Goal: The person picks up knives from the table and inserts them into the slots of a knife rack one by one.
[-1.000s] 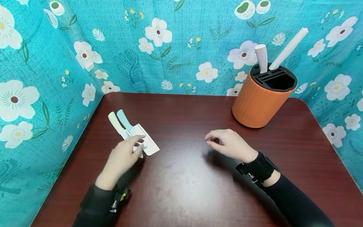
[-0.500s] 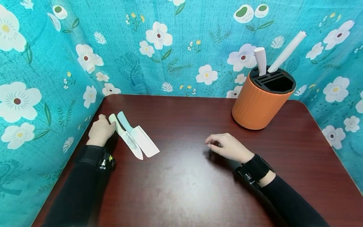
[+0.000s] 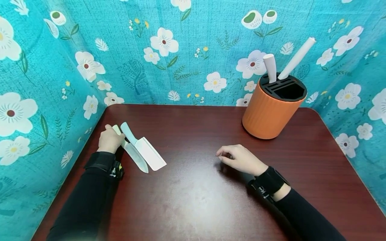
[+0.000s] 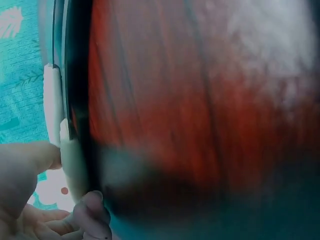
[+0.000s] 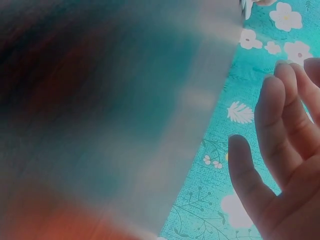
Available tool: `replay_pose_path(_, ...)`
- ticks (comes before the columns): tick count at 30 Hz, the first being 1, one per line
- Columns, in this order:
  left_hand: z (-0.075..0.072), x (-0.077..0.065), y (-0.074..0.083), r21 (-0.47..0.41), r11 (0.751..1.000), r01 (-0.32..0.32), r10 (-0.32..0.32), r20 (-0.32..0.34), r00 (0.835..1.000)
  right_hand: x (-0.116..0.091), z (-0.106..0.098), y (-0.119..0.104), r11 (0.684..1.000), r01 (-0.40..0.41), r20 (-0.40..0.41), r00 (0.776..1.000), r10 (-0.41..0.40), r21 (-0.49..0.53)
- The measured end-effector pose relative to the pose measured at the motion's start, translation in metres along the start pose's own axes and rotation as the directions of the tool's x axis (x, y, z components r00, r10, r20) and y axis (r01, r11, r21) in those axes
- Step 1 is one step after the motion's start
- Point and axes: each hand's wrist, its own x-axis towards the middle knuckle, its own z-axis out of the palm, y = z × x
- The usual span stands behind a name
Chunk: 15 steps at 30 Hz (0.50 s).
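My left hand [image 3: 110,140] pinches the pale yellow-green handle of a kitchen knife [image 3: 136,157] at the table's left side. The left wrist view shows thumb and fingertips on either side of that knife handle [image 4: 75,167]. Right beside it lies a cleaver [image 3: 149,153] with a light blue handle and a broad whitish blade; both blades point toward the front right. Over the middle right of the table, my right hand [image 3: 241,159] hovers with loosely bent fingers and holds nothing; the right wrist view shows its fingers [image 5: 272,110] apart from the thumb.
An orange knife block [image 3: 269,115] with a black slotted top stands at the back right, two white handles [image 3: 297,58] sticking out of it. Blue flowered cloth [image 3: 187,50] hangs behind and beside the dark brown table [image 3: 193,201].
My left hand has gone from above the blades to the yellow-green handle and taken hold of it. The knife's blade has tilted slightly. The right hand has stayed nearly still.
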Motion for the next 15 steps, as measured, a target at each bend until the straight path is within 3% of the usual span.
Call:
replay_pose_path(9,-0.004,-0.001,-0.005,-0.015,1.000,0.019,-0.020,-0.050,0.999,0.002,0.004,-0.005,1.000,0.014,0.020,1.000,-0.014,-0.001)
replay_pose_path(15,-0.018,-0.011,-0.010,-0.064,0.997,-0.033,0.023,-0.147,0.989,0.002,0.002,-0.009,1.000,0.023,0.008,1.000,-0.023,0.011)
